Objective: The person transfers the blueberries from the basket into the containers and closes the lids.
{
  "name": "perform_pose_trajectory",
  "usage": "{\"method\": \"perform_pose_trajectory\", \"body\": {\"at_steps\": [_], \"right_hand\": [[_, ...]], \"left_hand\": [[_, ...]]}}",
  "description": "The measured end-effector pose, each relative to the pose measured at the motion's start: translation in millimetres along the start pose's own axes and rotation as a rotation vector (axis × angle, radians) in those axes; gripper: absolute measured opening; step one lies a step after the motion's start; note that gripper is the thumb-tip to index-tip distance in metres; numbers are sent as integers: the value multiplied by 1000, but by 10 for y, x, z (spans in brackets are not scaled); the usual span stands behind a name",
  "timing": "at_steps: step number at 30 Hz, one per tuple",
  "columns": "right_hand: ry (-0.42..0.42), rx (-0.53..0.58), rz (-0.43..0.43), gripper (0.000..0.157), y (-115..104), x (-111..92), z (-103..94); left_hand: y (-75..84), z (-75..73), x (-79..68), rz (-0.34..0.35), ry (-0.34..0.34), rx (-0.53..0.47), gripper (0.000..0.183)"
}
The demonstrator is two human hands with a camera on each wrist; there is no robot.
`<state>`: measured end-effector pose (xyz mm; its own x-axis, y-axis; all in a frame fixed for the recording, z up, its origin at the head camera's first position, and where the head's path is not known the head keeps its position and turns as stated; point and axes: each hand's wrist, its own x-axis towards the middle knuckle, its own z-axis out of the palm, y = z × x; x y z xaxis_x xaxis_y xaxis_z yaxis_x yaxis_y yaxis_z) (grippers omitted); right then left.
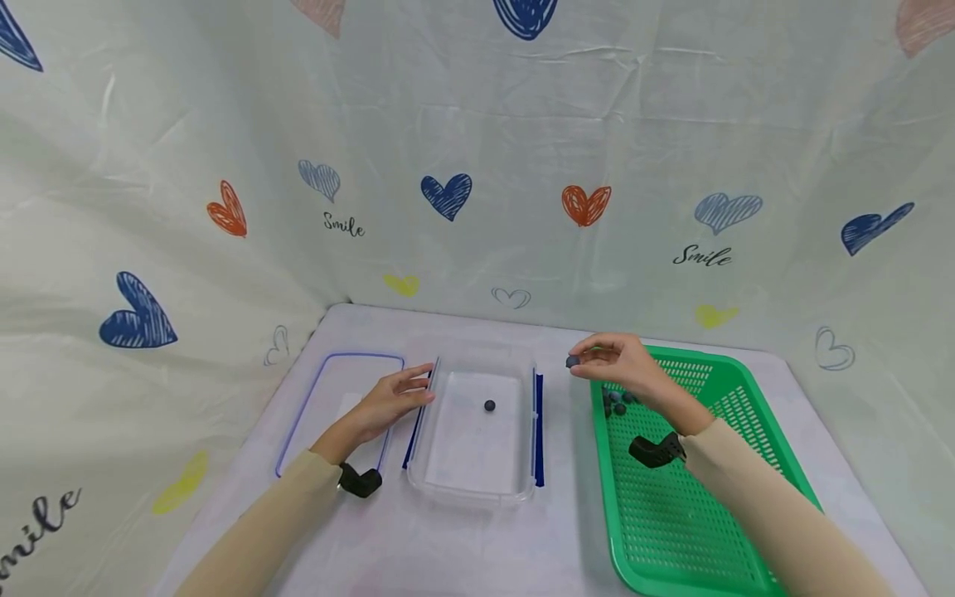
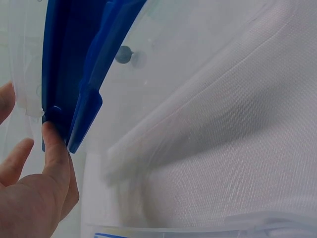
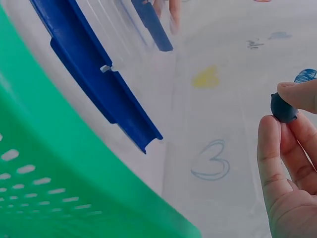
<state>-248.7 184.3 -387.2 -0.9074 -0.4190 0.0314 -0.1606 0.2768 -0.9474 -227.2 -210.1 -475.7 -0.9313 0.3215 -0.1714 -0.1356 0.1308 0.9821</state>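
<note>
Between thumb and fingertips, my right hand (image 1: 622,362) pinches a dark blueberry (image 3: 283,107), held up beside the left rim of the green basket (image 1: 609,506). My left hand (image 1: 384,405) is at the left side of a clear plastic box (image 1: 472,497), its fingers extended. One fingertip touches the end of the blue latch (image 2: 91,69) there, as the left wrist view shows. A single blueberry (image 1: 489,405) lies on the box's floor. Several more blueberries (image 1: 619,409) sit in the far left corner of the basket, partly behind my right hand and wrist.
A clear lid with a blue seal (image 1: 366,355) lies flat on the table, left of the box and partly under my left arm. Another blue latch (image 1: 539,431) hangs out along the box's right side. A heart-patterned curtain (image 1: 507,257) closes off the back and sides.
</note>
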Motion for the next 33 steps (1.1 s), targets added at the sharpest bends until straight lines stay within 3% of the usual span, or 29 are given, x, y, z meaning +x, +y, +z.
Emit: {"method": "perform_pose_trajectory", "body": {"at_steps": [15, 33], "right_hand": [[-52, 64, -13, 37, -27, 205, 223], [-106, 42, -78, 28, 58, 416, 406]], "left_hand": [[-19, 4, 3, -1, -9, -22, 65], [-26, -8, 20, -4, -7, -30, 66]]}}
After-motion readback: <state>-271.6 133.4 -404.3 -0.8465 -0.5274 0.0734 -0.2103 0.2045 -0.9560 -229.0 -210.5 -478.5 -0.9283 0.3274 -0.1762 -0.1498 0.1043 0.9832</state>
